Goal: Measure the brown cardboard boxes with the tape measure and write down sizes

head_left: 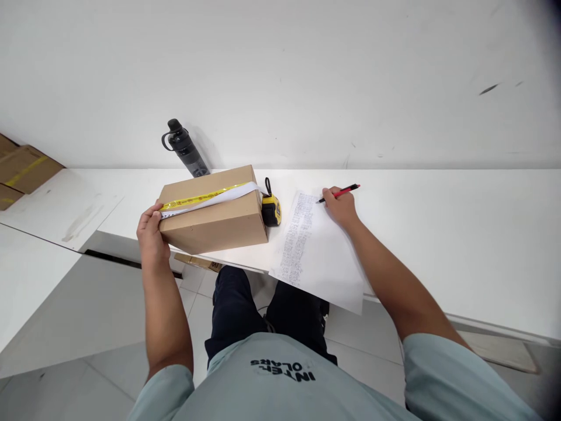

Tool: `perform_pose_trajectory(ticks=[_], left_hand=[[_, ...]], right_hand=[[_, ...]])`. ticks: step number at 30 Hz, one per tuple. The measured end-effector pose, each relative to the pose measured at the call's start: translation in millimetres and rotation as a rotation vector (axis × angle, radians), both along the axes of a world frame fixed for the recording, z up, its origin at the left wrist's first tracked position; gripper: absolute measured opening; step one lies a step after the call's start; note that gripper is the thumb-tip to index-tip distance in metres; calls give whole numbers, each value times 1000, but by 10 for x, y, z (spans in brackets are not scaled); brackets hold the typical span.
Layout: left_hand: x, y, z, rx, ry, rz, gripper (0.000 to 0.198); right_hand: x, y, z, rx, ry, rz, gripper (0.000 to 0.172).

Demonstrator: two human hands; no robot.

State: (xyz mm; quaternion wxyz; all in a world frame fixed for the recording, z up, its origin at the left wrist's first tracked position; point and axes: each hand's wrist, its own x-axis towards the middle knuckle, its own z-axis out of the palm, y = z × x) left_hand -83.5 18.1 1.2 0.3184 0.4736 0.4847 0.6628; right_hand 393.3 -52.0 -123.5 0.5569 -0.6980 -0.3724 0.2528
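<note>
PLACE: workroom or office, unclear | SIGNS: white worktop [460, 240], taped cartons [38, 168], tape measure [271, 210], written sheet [326, 254]

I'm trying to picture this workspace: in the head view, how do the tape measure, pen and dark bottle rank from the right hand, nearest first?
From the right hand:
1. Pen, held in it.
2. Tape measure, to the left, beside the cardboard box.
3. Dark bottle, farther left, behind the box.

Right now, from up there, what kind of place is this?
Maybe a packing room or workshop: a tape measure sits beside a cardboard box, a handwritten sheet rests partly on a white table, and taped cartons stand at the left.
</note>
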Motion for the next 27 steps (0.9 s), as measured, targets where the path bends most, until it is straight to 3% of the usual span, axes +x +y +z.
perform_pose_trajectory(ticks=[27], left_hand=[[-53, 64, -66, 55, 29, 5, 24]], right_hand=[[11, 5, -33, -9, 0, 17, 44]])
